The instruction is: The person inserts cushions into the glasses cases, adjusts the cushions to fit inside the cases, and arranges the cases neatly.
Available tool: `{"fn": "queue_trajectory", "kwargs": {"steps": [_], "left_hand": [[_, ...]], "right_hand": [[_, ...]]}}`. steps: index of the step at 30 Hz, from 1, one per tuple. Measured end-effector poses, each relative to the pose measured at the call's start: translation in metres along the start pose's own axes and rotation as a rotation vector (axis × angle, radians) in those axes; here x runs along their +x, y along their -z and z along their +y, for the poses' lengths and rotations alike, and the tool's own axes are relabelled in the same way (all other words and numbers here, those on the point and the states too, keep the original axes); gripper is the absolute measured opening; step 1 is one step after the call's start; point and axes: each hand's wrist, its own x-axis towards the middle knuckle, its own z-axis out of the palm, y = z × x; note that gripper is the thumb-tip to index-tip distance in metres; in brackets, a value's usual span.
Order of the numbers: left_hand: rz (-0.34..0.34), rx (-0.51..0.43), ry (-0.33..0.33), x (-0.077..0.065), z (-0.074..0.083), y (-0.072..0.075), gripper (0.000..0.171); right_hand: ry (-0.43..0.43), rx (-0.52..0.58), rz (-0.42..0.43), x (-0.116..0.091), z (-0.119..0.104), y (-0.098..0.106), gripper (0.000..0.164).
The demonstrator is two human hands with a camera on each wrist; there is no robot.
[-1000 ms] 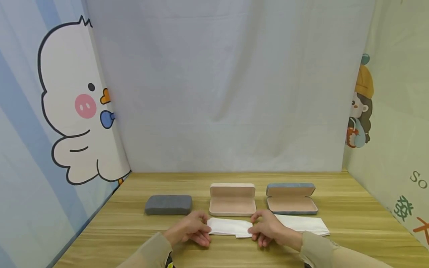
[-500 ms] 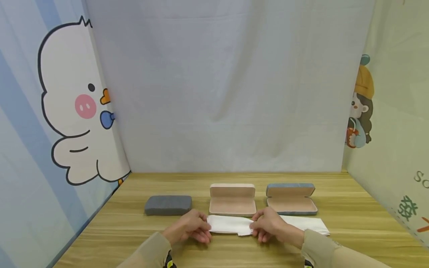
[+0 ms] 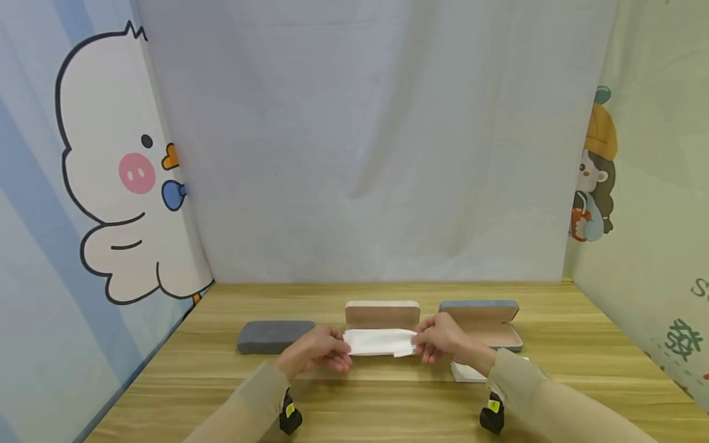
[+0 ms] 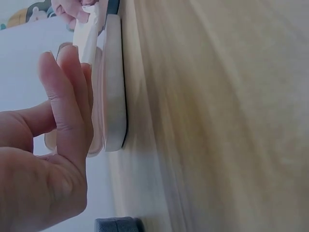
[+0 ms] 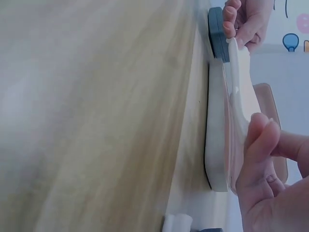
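A folded white cloth [image 3: 379, 342] is stretched between my hands, raised off the table at the open cream glasses case [image 3: 382, 316]. My left hand [image 3: 318, 349] pinches the cloth's left end between thumb and fingers. The right hand [image 3: 446, 338] pinches its right end the same way. In the head view the cloth overlaps the case's lower half, while the upright lid with its pinkish lining shows behind. From the right wrist, the cloth [image 5: 246, 89] spans level with the case's rim [image 5: 217, 135].
To the left a closed grey glasses case [image 3: 270, 336] lies on the wooden table [image 3: 382, 409]. An open blue glasses case [image 3: 503, 336] stands on the right, partly behind my right hand. Below it lies another folded white cloth [image 3: 467, 372], partly covered by my forearm.
Both hands have lifted the cloth off the table and moved it forward, from in front of the cream case to over its lower half. The cases stay put.
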Motion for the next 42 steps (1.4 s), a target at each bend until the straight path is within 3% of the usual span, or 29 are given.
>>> {"fn": "queue_trajectory", "kwargs": {"steps": [8, 16, 25, 32, 42], "left_hand": [[0.056, -0.013, 0.013, 0.019, 0.004, 0.002, 0.016], [0.031, -0.033, -0.032, 0.027, 0.003, 0.003, 0.016], [0.083, 0.04, -0.06, 0.029, 0.004, -0.002, 0.017], [0.138, 0.11, -0.06, 0.03, 0.0, -0.004, 0.023], [0.154, 0.218, -0.097, 0.026, -0.006, -0.005, 0.026]], "right_hand": [[-0.032, -0.01, 0.047, 0.018, -0.002, 0.002, 0.01], [-0.034, -0.038, 0.092, 0.024, 0.0, 0.002, 0.011], [-0.062, -0.123, 0.152, 0.029, 0.006, -0.002, 0.009], [-0.035, -0.148, 0.193, 0.028, 0.008, -0.007, 0.009], [0.023, -0.25, 0.234, 0.023, 0.01, -0.014, 0.007]]}}
